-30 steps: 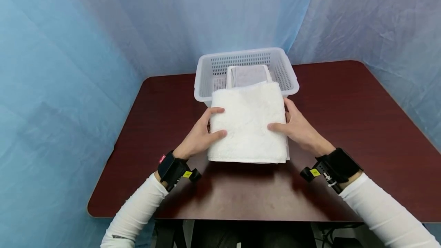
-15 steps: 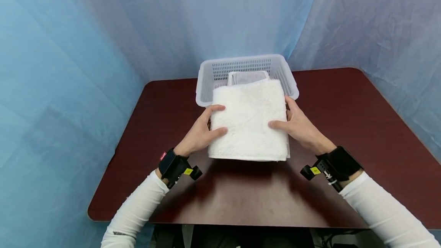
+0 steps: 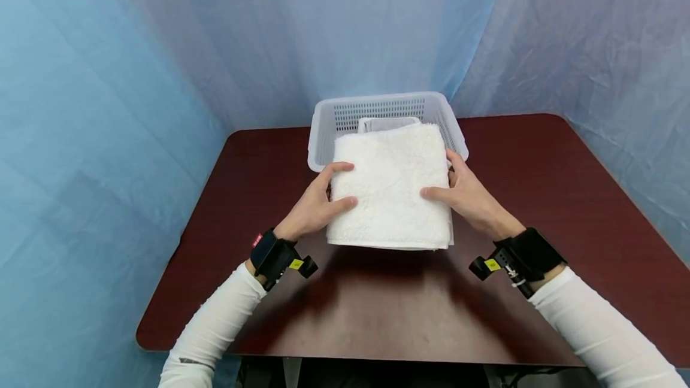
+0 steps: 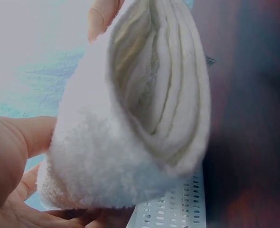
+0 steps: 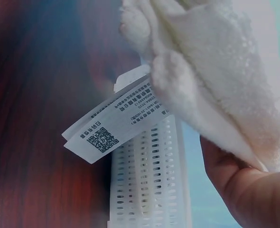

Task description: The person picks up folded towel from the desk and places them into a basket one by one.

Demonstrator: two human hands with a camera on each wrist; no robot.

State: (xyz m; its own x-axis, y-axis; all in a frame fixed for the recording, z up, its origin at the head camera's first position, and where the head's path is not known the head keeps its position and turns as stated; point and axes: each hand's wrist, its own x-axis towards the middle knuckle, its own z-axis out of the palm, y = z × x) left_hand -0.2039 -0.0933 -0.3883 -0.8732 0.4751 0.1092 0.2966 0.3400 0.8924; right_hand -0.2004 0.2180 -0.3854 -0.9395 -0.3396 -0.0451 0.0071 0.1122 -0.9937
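A folded white towel [image 3: 389,190] is held up between both hands, in front of the basket and overlapping its near rim in the head view. My left hand [image 3: 312,205] grips its left side, thumb on top and some fingers hidden beneath. On the right side my right hand [image 3: 469,196] pinches it the same way. Several fold layers of the towel [image 4: 163,80] show in the left wrist view. A printed care label [image 5: 116,123] hangs from it in the right wrist view. Behind stands a white slotted plastic basket [image 3: 322,136], with a folded white and grey cloth [image 3: 389,123] inside.
The dark red-brown table [image 3: 248,196] extends on both sides of the basket and in front of the towel. Light blue cloth sheeting [image 3: 345,29] hangs close behind the basket and along the left.
The head view has tilted up slightly, so basket and table sit lower in it. The towel now covers more of the cloth in the basket. Both hands keep the same hold.
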